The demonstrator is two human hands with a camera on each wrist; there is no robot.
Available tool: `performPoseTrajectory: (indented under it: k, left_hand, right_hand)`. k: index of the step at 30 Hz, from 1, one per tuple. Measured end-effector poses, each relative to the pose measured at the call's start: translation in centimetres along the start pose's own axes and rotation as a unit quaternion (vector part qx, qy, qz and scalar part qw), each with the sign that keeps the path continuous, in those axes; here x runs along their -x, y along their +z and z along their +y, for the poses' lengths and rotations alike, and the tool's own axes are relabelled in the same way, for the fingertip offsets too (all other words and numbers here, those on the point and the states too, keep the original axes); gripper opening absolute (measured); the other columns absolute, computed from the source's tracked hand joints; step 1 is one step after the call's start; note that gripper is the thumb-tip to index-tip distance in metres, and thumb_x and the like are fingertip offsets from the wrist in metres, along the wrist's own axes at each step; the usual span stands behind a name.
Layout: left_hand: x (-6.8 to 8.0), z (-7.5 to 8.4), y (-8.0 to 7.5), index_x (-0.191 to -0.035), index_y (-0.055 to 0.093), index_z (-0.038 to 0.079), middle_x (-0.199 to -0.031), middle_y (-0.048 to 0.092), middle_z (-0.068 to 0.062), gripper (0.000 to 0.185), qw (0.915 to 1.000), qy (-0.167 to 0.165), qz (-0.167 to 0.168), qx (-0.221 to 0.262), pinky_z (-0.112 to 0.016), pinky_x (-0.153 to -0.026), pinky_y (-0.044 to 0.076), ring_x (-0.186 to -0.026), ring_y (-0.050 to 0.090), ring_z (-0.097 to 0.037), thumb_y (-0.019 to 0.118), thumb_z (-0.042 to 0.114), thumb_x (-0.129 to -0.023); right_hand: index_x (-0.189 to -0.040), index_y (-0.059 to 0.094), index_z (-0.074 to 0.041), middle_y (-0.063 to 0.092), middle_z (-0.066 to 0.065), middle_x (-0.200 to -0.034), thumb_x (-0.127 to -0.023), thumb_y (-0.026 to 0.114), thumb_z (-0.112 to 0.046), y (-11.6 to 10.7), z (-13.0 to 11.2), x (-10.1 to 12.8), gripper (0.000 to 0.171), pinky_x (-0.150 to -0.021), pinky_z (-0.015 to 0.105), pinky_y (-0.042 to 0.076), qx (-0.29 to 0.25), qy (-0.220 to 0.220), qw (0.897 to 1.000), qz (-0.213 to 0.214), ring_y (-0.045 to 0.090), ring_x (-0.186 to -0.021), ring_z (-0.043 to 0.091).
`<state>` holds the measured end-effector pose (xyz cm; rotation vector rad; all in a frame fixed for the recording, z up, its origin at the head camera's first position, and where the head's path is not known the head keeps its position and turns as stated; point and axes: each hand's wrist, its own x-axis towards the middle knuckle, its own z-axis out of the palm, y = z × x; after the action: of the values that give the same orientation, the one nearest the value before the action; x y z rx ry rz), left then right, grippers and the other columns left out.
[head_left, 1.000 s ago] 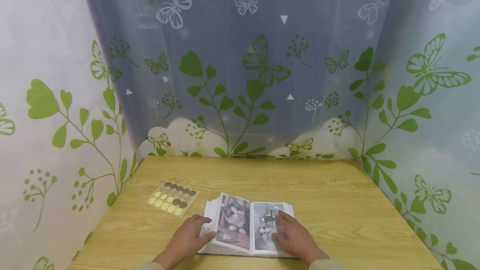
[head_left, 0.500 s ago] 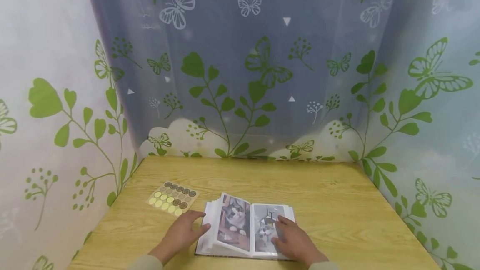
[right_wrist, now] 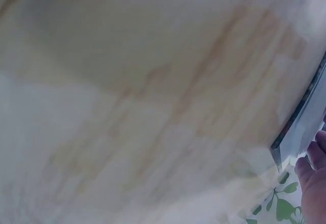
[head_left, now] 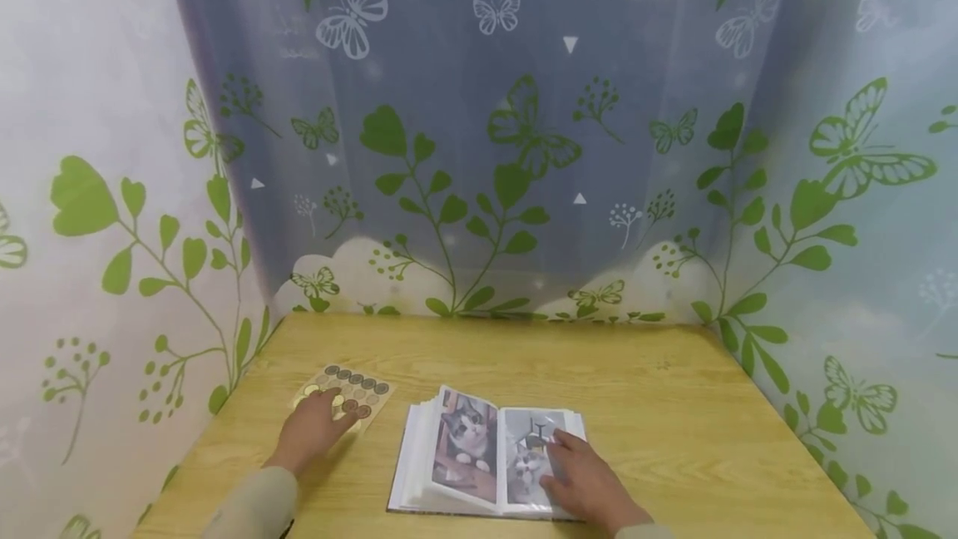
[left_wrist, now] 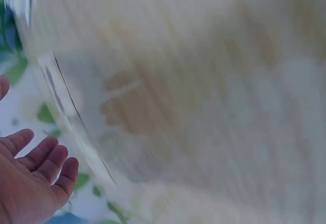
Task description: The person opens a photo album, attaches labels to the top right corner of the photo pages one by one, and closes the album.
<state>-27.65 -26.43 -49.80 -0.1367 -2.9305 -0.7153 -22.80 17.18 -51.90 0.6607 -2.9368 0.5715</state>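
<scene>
table (head_left: 674, 422): left hand (head_left: 310, 431) on sticker sheet (head_left: 358, 389)

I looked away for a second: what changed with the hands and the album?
The left hand left the photo album's left page and moved left onto the sticker sheet. The right hand stayed on the right page; the album remains open on the table.

Wood, plastic and paper under my hands

My table (head_left: 674, 406) is matt pale wood grain; the photo album (head_left: 486, 452) has glossy plastic sleeves; the sticker sheet (head_left: 359, 385) looks like smooth paper.
</scene>
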Motion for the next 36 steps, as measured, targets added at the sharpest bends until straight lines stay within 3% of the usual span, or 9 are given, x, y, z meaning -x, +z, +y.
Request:
performPoseTrajectory:
  k: [6,12,22,29,36]
  left_hand:
    - [-1.7,-2.9,-1.6,-0.14,0.038,-0.017,-0.135,0.04,-0.044,0.085,0.9976,-0.062,-0.014,-0.028,-0.071,-0.094,0.038,-0.122,0.039,-0.062,0.057,0.053,-0.095]
    - [-3.0,-4.6,-2.3,-0.139,0.034,-0.021,-0.134,0.035,-0.048,0.094,0.9929,-0.11,-0.039,-0.02,-0.072,-0.094,0.037,-0.12,0.036,-0.064,0.056,0.058,-0.093]
    - [-3.4,-5.4,-2.0,-0.116,0.055,-0.021,-0.116,0.044,-0.048,0.096,0.9887,-0.127,-0.066,-0.045,-0.07,-0.087,0.041,-0.108,0.045,-0.062,0.056,0.07,-0.086]
    - [-2.7,-5.2,-1.6,-0.124,0.05,-0.02,-0.117,0.044,-0.045,0.087,0.9891,-0.129,-0.057,-0.044,-0.071,-0.089,0.039,-0.11,0.043,-0.061,0.062,0.058,-0.088]
    - [-2.2,-5.1,-1.2,-0.127,0.043,-0.021,-0.121,0.043,-0.046,0.081,0.9915,-0.123,-0.024,-0.033,-0.072,-0.091,0.036,-0.112,0.041,-0.062,0.065,0.048,-0.09]
  right_hand:
    - [-0.129,0.06,0.004,0.05,0.023,-0.141,-0.089,0.071,-0.032,-0.1,0.2,0.1,0.055,-0.107,0.056,0.037,-0.016,0.014,1.0,-0.011,0.044,-0.132,0.041]
    - [-0.132,0.059,0.002,0.048,0.021,-0.144,-0.091,0.069,-0.035,-0.2,0.4,-0.1,0.056,-0.108,0.057,0.036,-0.02,0.033,0.999,-0.028,0.043,-0.134,0.041]
    - [-0.132,0.059,0.002,0.048,0.022,-0.144,-0.091,0.069,-0.033,-0.3,0.2,0.0,0.055,-0.107,0.058,0.037,-0.031,0.039,0.998,-0.028,0.043,-0.133,0.042]
    - [-0.133,0.059,0.001,0.047,0.021,-0.145,-0.091,0.069,-0.035,-0.3,0.2,-0.2,0.057,-0.108,0.058,0.036,-0.028,0.045,0.998,-0.034,0.042,-0.134,0.041]
    - [-0.133,0.059,0.002,0.047,0.021,-0.145,-0.091,0.069,-0.034,-0.1,0.5,-0.2,0.056,-0.107,0.058,0.037,-0.022,0.034,0.999,-0.031,0.043,-0.133,0.041]
